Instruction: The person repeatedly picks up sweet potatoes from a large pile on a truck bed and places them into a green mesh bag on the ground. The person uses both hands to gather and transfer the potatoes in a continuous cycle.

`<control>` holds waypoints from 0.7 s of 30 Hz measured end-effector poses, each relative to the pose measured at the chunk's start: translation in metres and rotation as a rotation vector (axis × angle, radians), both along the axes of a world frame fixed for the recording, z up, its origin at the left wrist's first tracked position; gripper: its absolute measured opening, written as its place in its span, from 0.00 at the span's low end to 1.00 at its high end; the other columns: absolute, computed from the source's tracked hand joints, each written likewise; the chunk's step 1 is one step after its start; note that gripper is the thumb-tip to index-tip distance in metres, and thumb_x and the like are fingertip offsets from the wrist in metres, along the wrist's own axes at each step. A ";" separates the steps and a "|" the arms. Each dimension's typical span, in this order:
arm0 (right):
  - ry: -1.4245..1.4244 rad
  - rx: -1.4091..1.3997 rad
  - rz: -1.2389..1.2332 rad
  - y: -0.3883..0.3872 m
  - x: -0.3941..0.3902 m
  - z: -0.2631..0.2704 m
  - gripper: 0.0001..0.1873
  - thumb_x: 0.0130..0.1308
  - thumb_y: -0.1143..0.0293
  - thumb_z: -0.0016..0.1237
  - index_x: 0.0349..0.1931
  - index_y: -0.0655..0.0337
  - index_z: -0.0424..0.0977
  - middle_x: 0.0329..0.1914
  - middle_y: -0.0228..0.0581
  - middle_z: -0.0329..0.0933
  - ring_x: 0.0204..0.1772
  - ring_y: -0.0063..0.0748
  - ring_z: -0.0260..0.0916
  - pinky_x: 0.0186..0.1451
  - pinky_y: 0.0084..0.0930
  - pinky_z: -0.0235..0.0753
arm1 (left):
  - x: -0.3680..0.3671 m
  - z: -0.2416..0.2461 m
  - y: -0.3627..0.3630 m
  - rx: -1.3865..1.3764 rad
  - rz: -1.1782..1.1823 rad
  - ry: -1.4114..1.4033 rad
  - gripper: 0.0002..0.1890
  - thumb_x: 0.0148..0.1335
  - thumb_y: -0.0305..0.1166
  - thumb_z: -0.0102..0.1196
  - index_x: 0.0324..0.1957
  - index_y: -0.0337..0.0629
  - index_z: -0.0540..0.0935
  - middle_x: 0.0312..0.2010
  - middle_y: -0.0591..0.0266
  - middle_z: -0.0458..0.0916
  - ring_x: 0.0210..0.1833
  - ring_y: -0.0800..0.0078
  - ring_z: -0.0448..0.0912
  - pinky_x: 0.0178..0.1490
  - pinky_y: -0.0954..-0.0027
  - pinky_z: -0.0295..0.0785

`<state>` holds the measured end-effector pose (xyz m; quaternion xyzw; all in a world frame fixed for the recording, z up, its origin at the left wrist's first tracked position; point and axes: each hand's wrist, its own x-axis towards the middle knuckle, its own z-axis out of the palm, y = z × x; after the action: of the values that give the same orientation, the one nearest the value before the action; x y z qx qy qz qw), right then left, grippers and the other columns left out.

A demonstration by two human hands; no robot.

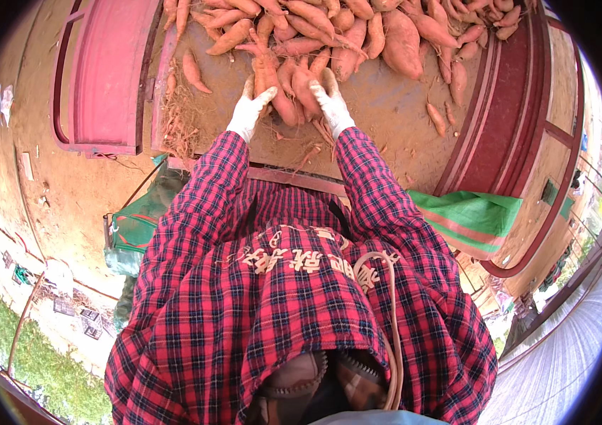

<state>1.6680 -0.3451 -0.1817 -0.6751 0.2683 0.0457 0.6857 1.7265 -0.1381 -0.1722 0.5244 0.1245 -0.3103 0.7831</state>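
Both hands wear white work gloves. My left hand [247,110] presses on the left side of a small bunch of sweet potatoes [283,101] near the front of a flat truck-like bed. My right hand [334,105] is curled against the right side of the same bunch, on a plump sweet potato [305,93]. The bunch lies between the two hands, and fingertips are partly hidden behind it. Just beyond it spreads a large heap of sweet potatoes [327,24]. A single sweet potato [193,72] lies left of my left hand.
Thin roots and scraps [179,127] gather at the bed's left edge. A pink metal side panel [107,74] stands at left, a dark red one [508,101] at right. Small sweet potatoes [436,119] lie at right. Green mesh bag [144,218] and a green striped sack [471,215] hang near the front edge.
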 end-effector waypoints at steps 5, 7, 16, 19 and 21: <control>0.019 0.452 -0.017 0.012 0.006 0.020 0.50 0.63 0.51 0.59 0.77 0.57 0.43 0.76 0.47 0.54 0.75 0.41 0.56 0.73 0.35 0.61 | -0.001 0.013 0.001 -0.012 -0.032 0.091 0.47 0.63 0.36 0.64 0.76 0.55 0.47 0.69 0.60 0.63 0.68 0.64 0.67 0.66 0.53 0.66; 0.025 0.532 -0.057 0.025 0.010 0.024 0.49 0.64 0.55 0.59 0.77 0.56 0.42 0.75 0.45 0.54 0.72 0.40 0.59 0.71 0.36 0.64 | -0.005 0.019 -0.005 -0.079 -0.016 0.135 0.47 0.62 0.35 0.65 0.76 0.55 0.47 0.66 0.61 0.66 0.66 0.64 0.69 0.65 0.52 0.67; 0.178 0.908 -0.115 0.022 0.015 0.007 0.40 0.65 0.49 0.57 0.72 0.53 0.56 0.71 0.42 0.63 0.70 0.45 0.63 0.69 0.54 0.68 | 0.015 0.029 -0.005 0.018 -0.225 0.161 0.47 0.64 0.50 0.62 0.76 0.57 0.47 0.73 0.56 0.56 0.72 0.53 0.62 0.70 0.40 0.59; 0.149 0.975 -0.141 0.027 0.016 -0.001 0.35 0.70 0.50 0.52 0.71 0.55 0.59 0.71 0.40 0.64 0.71 0.40 0.62 0.72 0.43 0.65 | 0.022 0.027 -0.005 -0.023 -0.332 0.134 0.45 0.64 0.56 0.58 0.76 0.57 0.49 0.71 0.58 0.61 0.70 0.52 0.64 0.65 0.37 0.63; 0.071 0.999 -0.162 0.031 0.015 -0.002 0.32 0.71 0.52 0.51 0.70 0.54 0.62 0.68 0.38 0.69 0.70 0.35 0.64 0.72 0.33 0.64 | 0.019 0.029 -0.008 0.017 -0.359 0.079 0.41 0.66 0.56 0.55 0.74 0.52 0.55 0.68 0.58 0.66 0.66 0.56 0.67 0.65 0.45 0.66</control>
<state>1.6828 -0.3138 -0.1833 -0.2399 0.2884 0.1379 0.9167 1.7455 -0.1459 -0.1435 0.5322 0.0622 -0.4642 0.7052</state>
